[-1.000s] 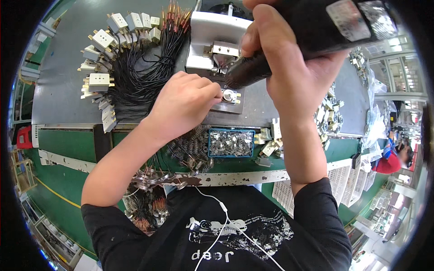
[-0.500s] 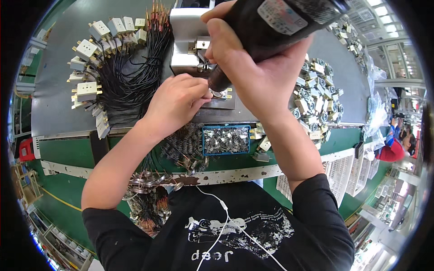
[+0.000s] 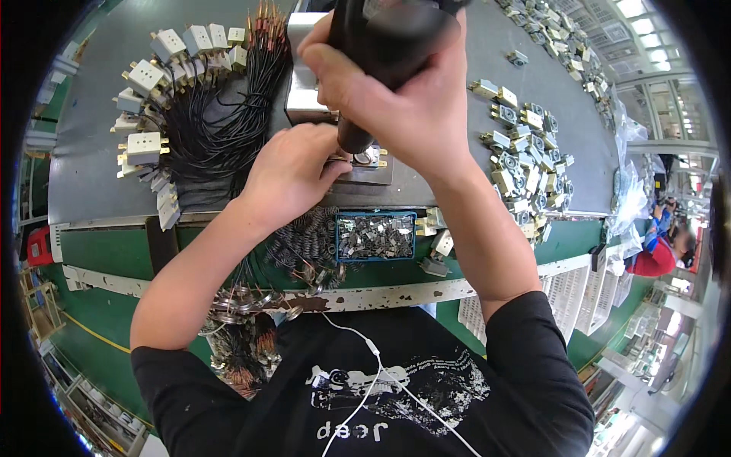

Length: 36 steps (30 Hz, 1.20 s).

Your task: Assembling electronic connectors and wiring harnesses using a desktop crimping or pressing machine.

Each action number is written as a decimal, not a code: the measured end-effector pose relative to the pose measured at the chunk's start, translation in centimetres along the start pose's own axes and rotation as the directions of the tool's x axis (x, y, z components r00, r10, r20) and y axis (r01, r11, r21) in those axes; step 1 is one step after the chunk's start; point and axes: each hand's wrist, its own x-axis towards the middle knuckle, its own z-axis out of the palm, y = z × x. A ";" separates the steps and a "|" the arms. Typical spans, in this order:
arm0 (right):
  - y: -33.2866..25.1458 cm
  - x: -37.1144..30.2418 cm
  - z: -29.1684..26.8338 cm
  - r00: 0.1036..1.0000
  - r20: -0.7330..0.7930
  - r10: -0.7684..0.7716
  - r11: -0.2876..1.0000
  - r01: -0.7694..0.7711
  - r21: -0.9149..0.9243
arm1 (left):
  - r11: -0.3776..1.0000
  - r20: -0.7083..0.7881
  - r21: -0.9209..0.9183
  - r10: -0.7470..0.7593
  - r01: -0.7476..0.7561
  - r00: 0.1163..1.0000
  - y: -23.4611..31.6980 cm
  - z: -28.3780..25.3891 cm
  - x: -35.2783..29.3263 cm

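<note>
On the bench (image 3: 99, 175), gripping a black power tool (image 3: 381, 38) in the tightly wrapped right hand (image 3: 403, 114), with long axis steep, tip downward over a small part (image 3: 371, 158) with prongs pointing right, on the metal block (image 3: 365, 177); curling the left hand (image 3: 301, 164) beside it, with any hold hidden. Probably midway, with completion impossible to tell.

A factory workshop is recognised. Connector blocks (image 3: 524, 146) are heaped toward the right edge of the grey bench (image 3: 91, 167), and black wires (image 3: 212, 145) are bundled toward its left edge. The green floor (image 3: 106, 305) is marked by a yellow line (image 3: 95, 332).
</note>
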 end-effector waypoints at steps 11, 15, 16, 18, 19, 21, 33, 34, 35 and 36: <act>-0.1 -1.3 0.4 0.997 -0.066 -0.033 0.997 0.028 -0.077 | 0.995 0.157 -0.033 -0.087 0.093 0.984 -1.1 0.3 0.9; -0.4 -1.2 0.3 0.998 -0.060 -0.022 1.000 0.023 0.009 | 0.993 0.150 -0.047 -0.102 0.111 0.983 -1.2 0.6 1.1; -0.4 -1.2 0.0 1.000 -0.026 0.015 1.000 -0.015 0.027 | 0.993 0.151 -0.045 -0.103 0.111 0.983 -1.2 0.6 1.1; 0.0 -1.3 0.1 0.999 0.001 0.050 0.998 -0.050 0.041 | 0.992 0.108 -0.102 -0.066 0.077 0.992 -1.4 0.9 1.3; 0.6 -1.3 0.7 0.991 -0.120 -0.056 0.998 0.057 0.010 | 0.992 0.112 -0.102 -0.060 0.071 0.992 -1.5 0.9 1.3; 0.5 -1.5 1.2 0.960 -0.229 -0.160 0.987 0.161 -0.016 | 0.998 0.180 0.035 -0.064 0.059 0.981 -1.9 0.5 0.6; -2.4 -1.1 -5.3 0.936 -0.233 -0.264 0.913 0.165 -0.372 | 0.984 0.150 0.010 0.177 -0.180 0.973 0.4 -1.8 -0.6; -2.3 -1.1 -5.5 0.935 -0.233 -0.267 0.914 0.169 -0.369 | 0.984 0.150 0.015 0.176 -0.180 0.973 0.7 -1.7 -0.6; -2.2 -1.3 -5.6 0.933 -0.253 -0.254 0.887 0.121 -0.445 | 0.976 0.125 0.046 0.205 -0.212 0.971 1.1 -1.3 -0.5; -1.9 -1.2 -5.9 0.928 -0.278 -0.248 0.852 0.073 -0.518 | 0.965 0.102 0.080 0.240 -0.248 0.966 1.2 -1.1 -0.3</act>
